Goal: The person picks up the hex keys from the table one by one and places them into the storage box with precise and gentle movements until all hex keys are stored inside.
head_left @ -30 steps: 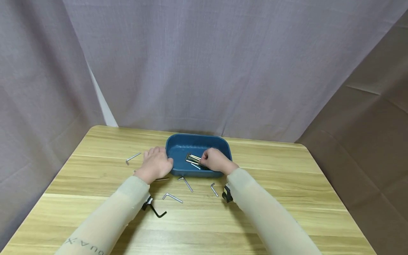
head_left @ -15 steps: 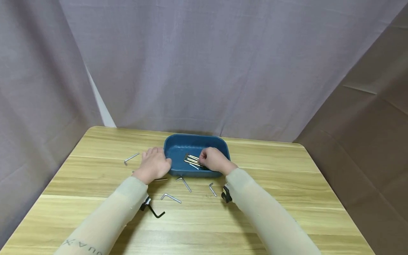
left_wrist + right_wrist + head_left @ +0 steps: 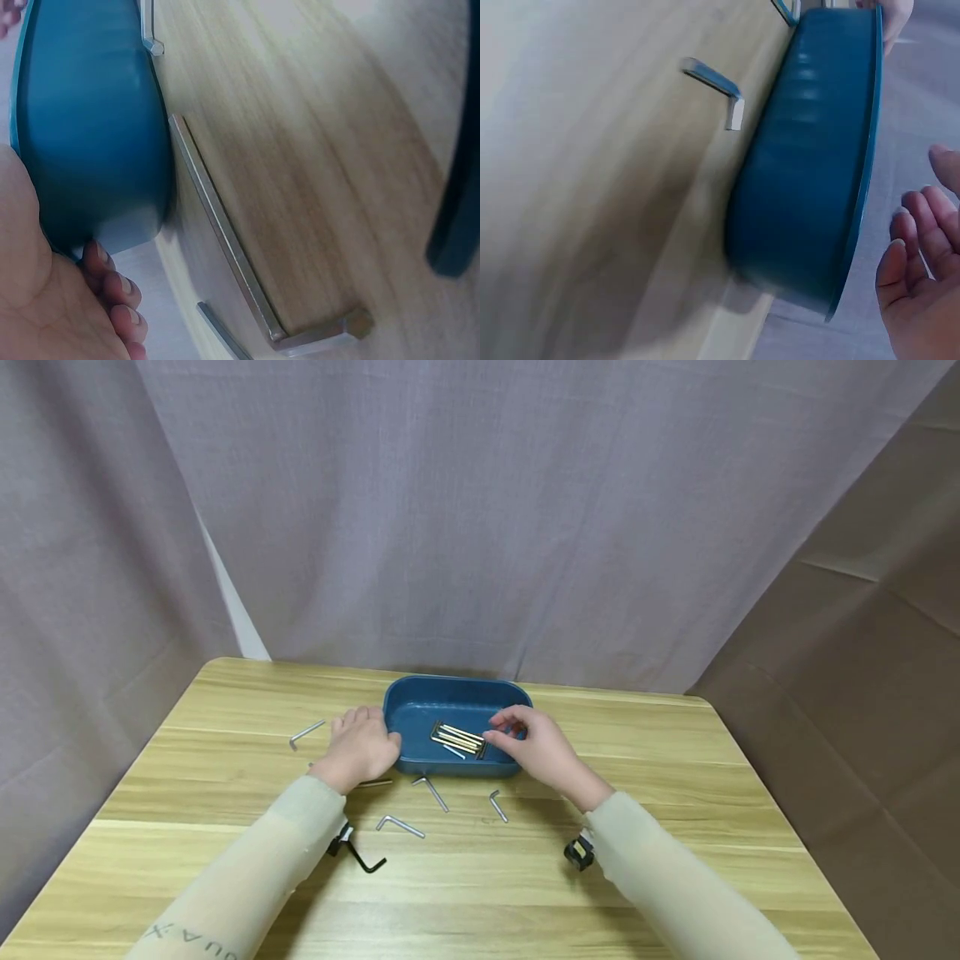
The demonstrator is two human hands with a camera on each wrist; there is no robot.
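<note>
Since a second ago the right hand (image 3: pixel 542 750) is lifting off the bundle of hex keys (image 3: pixel 458 739), its grip now apart, fingers relaxed above the blue tray (image 3: pixel 450 693). That bundle is lying inside the tray. The left hand (image 3: pixel 360 747) is resting against the tray's left wall, fingers loosely curled beside it. Loose hex keys (image 3: pixel 431 792) are lying on the tabletop (image 3: pixel 675 827) just before the tray.

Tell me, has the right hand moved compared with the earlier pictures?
Yes. The right hand has pulled back from the hex keys in the blue tray toward the tray's right end, and its fingers have opened.
</note>
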